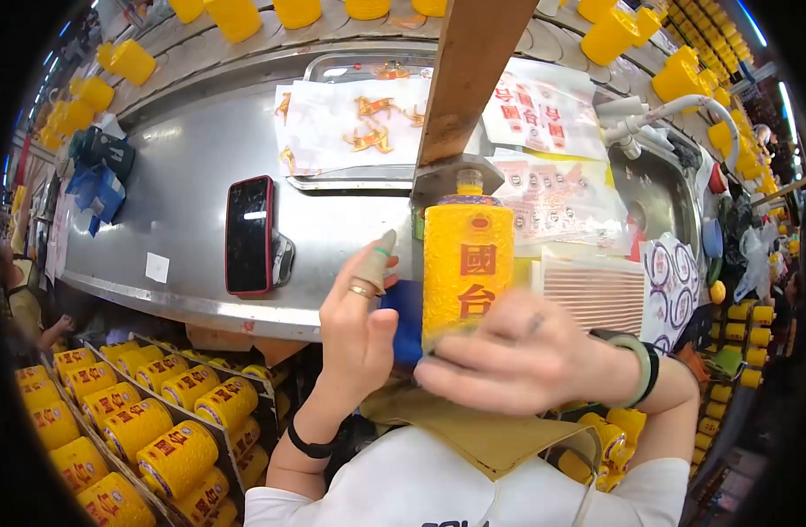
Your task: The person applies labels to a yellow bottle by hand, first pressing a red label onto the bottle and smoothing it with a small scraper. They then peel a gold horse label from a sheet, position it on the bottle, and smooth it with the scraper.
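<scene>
A yellow bottle (469,255) with raised texture and red Chinese characters stands upright at the table's front edge, its clear neck uncapped. In front of its lower part is my right hand (517,356), somewhat blurred, with fingers bent and pressed together. What those fingertips hold, if anything, is hidden. My left hand (359,316) is raised just left of the bottle, fingers apart and holding nothing. It wears a ring and a pale finger cot (374,262). Something blue (401,321) shows between my left hand and the bottle.
A wooden post (464,79) rises behind the bottle. Decal sheets (359,123) lie on a tray, with more printed sheets (557,198) to the right near a sink (653,189). A phone (249,233) lies left. Racks of yellow bottles (175,452) stand lower left; a conveyor (359,26) runs behind.
</scene>
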Tool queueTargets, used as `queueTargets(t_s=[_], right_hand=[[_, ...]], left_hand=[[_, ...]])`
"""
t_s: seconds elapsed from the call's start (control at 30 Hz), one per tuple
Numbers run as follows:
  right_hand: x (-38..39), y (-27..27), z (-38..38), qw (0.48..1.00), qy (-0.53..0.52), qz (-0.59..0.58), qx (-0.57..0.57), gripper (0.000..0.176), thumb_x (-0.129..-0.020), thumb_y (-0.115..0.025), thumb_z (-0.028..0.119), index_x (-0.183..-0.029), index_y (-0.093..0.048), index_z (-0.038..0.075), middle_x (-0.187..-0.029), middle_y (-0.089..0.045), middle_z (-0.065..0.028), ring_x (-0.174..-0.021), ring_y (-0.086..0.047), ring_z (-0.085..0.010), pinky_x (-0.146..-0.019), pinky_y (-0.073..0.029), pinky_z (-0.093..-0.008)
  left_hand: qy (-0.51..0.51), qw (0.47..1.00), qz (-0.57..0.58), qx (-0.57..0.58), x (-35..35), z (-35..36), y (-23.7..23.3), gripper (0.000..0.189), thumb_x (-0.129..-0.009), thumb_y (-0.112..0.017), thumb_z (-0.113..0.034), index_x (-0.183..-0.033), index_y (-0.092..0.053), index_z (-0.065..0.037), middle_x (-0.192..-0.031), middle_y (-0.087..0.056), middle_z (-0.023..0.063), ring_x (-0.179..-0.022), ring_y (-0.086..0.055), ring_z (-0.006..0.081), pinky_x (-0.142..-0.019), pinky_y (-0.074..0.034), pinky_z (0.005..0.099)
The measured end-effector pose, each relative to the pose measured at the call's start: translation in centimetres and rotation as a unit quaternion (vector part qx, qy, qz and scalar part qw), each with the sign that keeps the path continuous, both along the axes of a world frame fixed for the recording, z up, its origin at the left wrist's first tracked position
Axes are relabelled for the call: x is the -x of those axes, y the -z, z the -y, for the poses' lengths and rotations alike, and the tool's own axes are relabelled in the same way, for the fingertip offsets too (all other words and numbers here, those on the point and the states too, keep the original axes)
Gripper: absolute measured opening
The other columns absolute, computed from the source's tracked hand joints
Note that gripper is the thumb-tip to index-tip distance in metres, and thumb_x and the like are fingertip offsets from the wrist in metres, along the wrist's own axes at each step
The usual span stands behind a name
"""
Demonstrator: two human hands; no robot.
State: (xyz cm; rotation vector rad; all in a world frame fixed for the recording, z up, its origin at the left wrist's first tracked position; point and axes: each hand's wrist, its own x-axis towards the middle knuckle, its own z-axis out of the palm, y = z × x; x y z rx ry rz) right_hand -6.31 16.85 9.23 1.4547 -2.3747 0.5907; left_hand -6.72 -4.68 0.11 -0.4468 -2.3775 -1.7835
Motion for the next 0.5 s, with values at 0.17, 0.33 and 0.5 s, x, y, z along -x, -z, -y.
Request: queueTargets(t_s=[0.17,0.33,0.5], right_hand=[[3.7,0.0,-0.3,0.986,0.136,0.075,-0.056,0.039,-0.078,-0.07,0.017,-0.115,-0.065,0.008,-0.09,-0.061,-0.0094,-0.083,-0.06,-0.0255,-0.068,-0.047,-0.0389],[5.0,0.4,-1.9,0.983,0.113,-0.143,-0.025,0.028,-0.078,-0.074,0.015,-0.105,-0.068,0.011,-0.094,-0.064,0.0005,-0.082,-0.058,-0.0189,-0.07,-0.046,-0.0328],[-1.3,1.4,-1.3,0.999,-0.008,0.002,0.031,0.027,-0.081,-0.073,0.018,-0.107,-0.071,0.011,-0.086,-0.061,-0.0003,-0.073,-0.057,-0.0162,-0.064,-0.049,-0.0286]], left_hand=[[-0.01,0.997,0.067,-0.031,-0.2,0.1,-1.3,0.095,-0.1,-0.024,-0.076,-0.147,-0.05,0.002,-0.138,-0.06,0.02,-0.12,-0.063,0.0282,-0.099,-0.052,0.0405],[0.001,0.998,0.029,-0.059,-0.6,0.4,-1.0,0.084,-0.105,-0.03,-0.065,-0.146,-0.05,0.005,-0.136,-0.06,0.0228,-0.117,-0.064,0.0316,-0.096,-0.053,0.0409],[0.014,0.995,0.056,-0.077,-1.1,0.2,-0.3,0.085,-0.103,-0.035,-0.066,-0.146,-0.049,0.006,-0.137,-0.058,0.0237,-0.119,-0.063,0.0326,-0.097,-0.053,0.0417]])
